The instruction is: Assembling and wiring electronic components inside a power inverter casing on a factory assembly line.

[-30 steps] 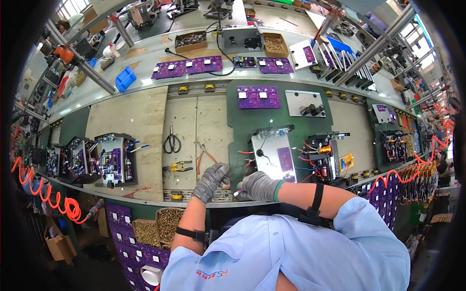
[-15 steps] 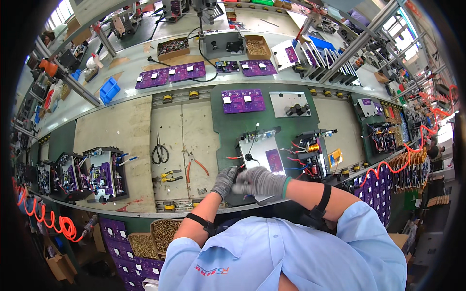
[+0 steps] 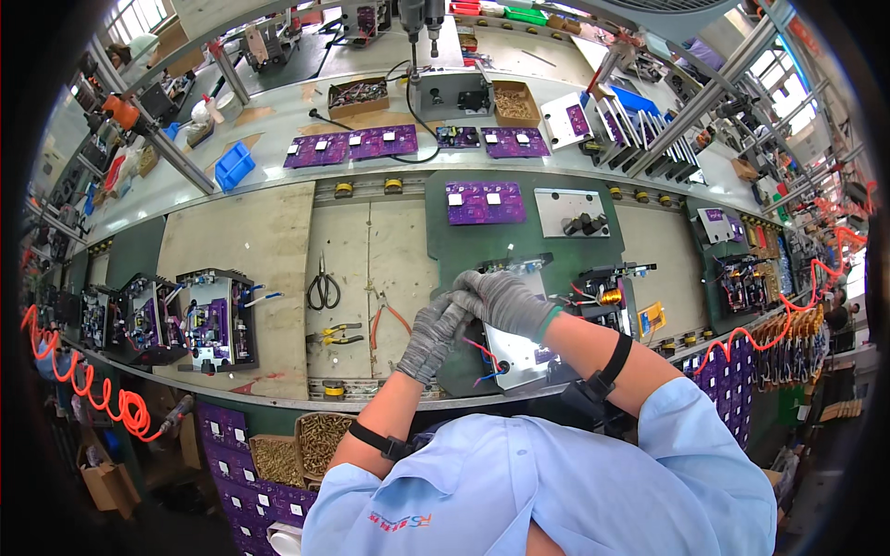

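My two hands, both in grey knit gloves, meet over a silver metal plate assembly [image 3: 515, 360] that lies on a dark green mat [image 3: 445, 250]. My left hand [image 3: 429, 335] comes up from below with its fingers curled against my right hand [image 3: 502, 298]. The right hand arches over from the right, fingertips pinched together with the left's. Thin red and blue wires [image 3: 482, 354] run from under the hands down to the plate. What the fingertips pinch is hidden. A black unit with a copper coil [image 3: 607, 296] stands just right of the hands.
Left of the hands lie red-handled pliers [image 3: 390, 317], yellow-handled cutters [image 3: 337, 334] and black scissors [image 3: 323, 288]. Purple circuit boards [image 3: 485, 201] and a grey plate with black parts [image 3: 571, 211] sit behind. Black assembled units [image 3: 209, 317] stand far left, beside an orange coiled hose [image 3: 102, 398].
Both hands have moved up from the bench's front edge and onto the metal plate assembly, staying pressed together. The view has shifted a little toward the bench.
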`<state>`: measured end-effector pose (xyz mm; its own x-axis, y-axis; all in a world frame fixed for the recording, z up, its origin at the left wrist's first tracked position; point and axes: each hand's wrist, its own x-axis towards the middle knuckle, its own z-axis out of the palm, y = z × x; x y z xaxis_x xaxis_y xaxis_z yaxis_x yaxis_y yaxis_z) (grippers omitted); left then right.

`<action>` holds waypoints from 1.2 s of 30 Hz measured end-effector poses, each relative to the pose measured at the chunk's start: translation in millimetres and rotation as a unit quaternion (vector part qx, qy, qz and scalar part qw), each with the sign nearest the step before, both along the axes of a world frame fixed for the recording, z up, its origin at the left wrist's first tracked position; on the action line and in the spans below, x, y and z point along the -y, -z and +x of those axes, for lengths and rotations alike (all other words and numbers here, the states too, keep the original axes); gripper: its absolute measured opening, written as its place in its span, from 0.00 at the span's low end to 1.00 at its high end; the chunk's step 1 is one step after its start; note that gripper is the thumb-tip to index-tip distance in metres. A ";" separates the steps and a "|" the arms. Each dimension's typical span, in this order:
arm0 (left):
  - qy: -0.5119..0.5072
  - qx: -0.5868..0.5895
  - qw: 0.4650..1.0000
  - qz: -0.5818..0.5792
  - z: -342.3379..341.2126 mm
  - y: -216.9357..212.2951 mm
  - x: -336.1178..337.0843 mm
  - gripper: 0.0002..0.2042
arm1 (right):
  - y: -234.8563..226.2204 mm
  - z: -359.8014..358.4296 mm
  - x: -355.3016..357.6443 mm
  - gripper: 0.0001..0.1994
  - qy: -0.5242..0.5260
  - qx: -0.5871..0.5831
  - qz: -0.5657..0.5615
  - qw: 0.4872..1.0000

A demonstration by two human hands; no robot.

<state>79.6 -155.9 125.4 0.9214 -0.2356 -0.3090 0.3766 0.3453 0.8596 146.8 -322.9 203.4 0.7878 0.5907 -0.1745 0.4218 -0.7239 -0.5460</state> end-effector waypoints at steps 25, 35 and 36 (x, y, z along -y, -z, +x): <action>0.159 -0.111 0.978 -0.072 39.2 70.1 13.8 0.18 | 35.8 -54.3 53.4 0.12 -0.021 -0.118 -0.250 0.961; 0.176 -0.085 0.977 0.085 53.2 70.3 6.9 0.17 | 42.3 -50.5 60.5 0.14 -0.022 -0.113 -0.221 0.968; 0.189 -0.075 0.976 0.073 53.4 69.1 6.9 0.17 | 43.4 -50.6 60.3 0.13 -0.024 -0.104 -0.202 0.974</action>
<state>133.0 -162.7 56.3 0.7189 -0.4930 -0.4900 0.5790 0.0346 0.8146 96.2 -383.2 160.0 0.6840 0.4764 -0.5524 0.3716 -0.8792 -0.2982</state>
